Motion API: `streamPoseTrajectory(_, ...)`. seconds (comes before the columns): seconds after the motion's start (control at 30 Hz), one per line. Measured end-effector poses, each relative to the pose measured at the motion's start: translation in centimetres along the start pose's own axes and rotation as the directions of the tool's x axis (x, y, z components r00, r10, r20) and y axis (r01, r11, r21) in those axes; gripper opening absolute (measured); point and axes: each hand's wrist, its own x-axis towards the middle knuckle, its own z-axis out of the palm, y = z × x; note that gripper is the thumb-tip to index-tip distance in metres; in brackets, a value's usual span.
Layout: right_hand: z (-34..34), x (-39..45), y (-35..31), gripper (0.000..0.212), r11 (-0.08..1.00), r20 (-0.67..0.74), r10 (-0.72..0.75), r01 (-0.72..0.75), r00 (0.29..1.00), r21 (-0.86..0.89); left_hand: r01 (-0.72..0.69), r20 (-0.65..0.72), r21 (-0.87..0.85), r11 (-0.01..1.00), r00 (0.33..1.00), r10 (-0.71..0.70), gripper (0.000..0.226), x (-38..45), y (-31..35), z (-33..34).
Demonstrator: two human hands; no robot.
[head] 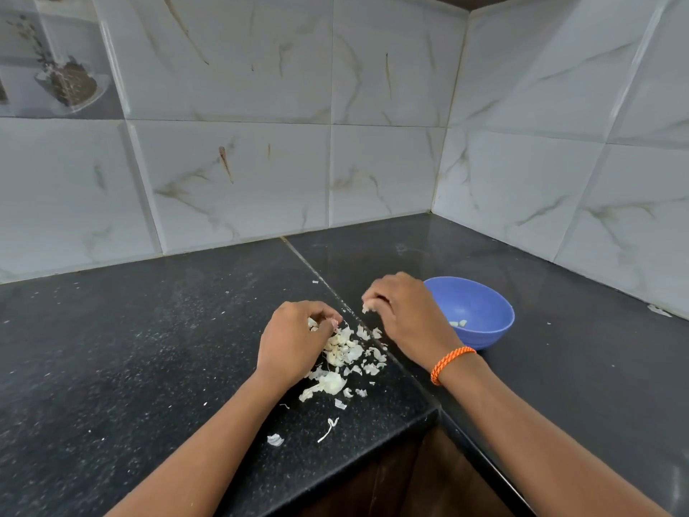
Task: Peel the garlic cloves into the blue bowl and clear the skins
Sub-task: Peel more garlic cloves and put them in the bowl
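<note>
Curling our left hand (pixel 294 339) fingers, we pinch papery garlic skins (pixel 345 354) at the top of the heap; our right hand (pixel 404 317), fingers bent downward, pinches a small pale scrap whose nature, skin or clove, we cannot tell. Both forearms reach in from the counter's near edge, the right wrist wearing an orange bracelet (pixel 451 363). Touching the right hand's far side sits the blue bowl (pixel 481 311), its contents partly hidden, toward the counter's back right corner. Skins lie scattered along the seam of the black speckled counter (pixel 130 348), bounded by marbled wall tiles (pixel 373 162).
</note>
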Motion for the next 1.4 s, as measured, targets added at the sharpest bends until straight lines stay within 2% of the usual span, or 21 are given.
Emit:
streamPoseTrajectory(0.03,0.2,-0.4,0.0,0.017,1.000,-0.021,-0.002,0.002,1.000,-0.009,-0.003,-0.004,-0.010,1.000,1.000,0.003,0.015,0.0,0.1,0.1)
streamPoseTrajectory(0.13,2.3,-1.9,-0.4,0.022,0.991,0.268,-0.001,0.037,0.963,-0.129,-0.003,-0.013,-0.042,0.999,1.000,0.002,0.016,0.0,0.3,-0.2)
streamPoseTrajectory(0.17,2.3,-1.9,-0.3,0.020,0.996,0.277,0.011,0.015,0.961,-0.094,-0.015,-0.001,-0.040,0.999,1.000,0.015,0.016,0.0,0.4,-0.4)
streamPoseTrajectory(0.27,0.6,-1.3,-0.4,0.015,0.981,0.027,0.068,-0.072,0.997,0.180,-0.068,0.066,-0.092,0.993,0.995,0.074,0.012,-0.3,0.7,-0.5)
streamPoseTrajectory(0.33,-0.1,-1.4,-0.5,0.012,0.915,-0.029,0.155,-0.133,0.987,0.382,-0.091,0.095,-0.191,0.977,0.989,0.110,0.013,-0.5,1.3,-0.8)
streamPoseTrajectory(0.5,0.6,-2.8,-1.2,0.008,0.701,0.062,0.270,-0.241,0.961,0.671,-0.147,-0.018,-0.135,0.980,0.989,0.146,0.012,-0.9,2.1,-0.6)
streamPoseTrajectory(0.73,0.5,-3.2,-1.4,0.009,0.495,0.185,0.289,-0.312,0.939,0.811,-0.117,0.016,-0.220,0.969,0.992,0.123,0.007,-0.9,2.3,-0.7)
streamPoseTrajectory(0.83,0.8,-3.1,-1.5,0.013,0.509,0.154,0.302,-0.296,0.941,0.808,-0.117,-0.004,-0.226,0.967,0.993,0.120,0.006,-0.9,2.3,-0.8)
streamPoseTrajectory(1.1,2.7,-3.2,-0.9,0.022,0.701,0.018,0.271,-0.210,0.962,0.682,-0.097,-0.039,-0.224,0.970,0.995,0.090,0.007,-1.0,2.3,-0.8)
streamPoseTrajectory(1.4,3.5,-3.2,-0.9,0.027,0.719,-0.018,0.264,-0.184,0.964,0.670,-0.022,-0.006,-0.380,0.925,1.000,0.021,0.018,-1.2,2.6,-0.6)
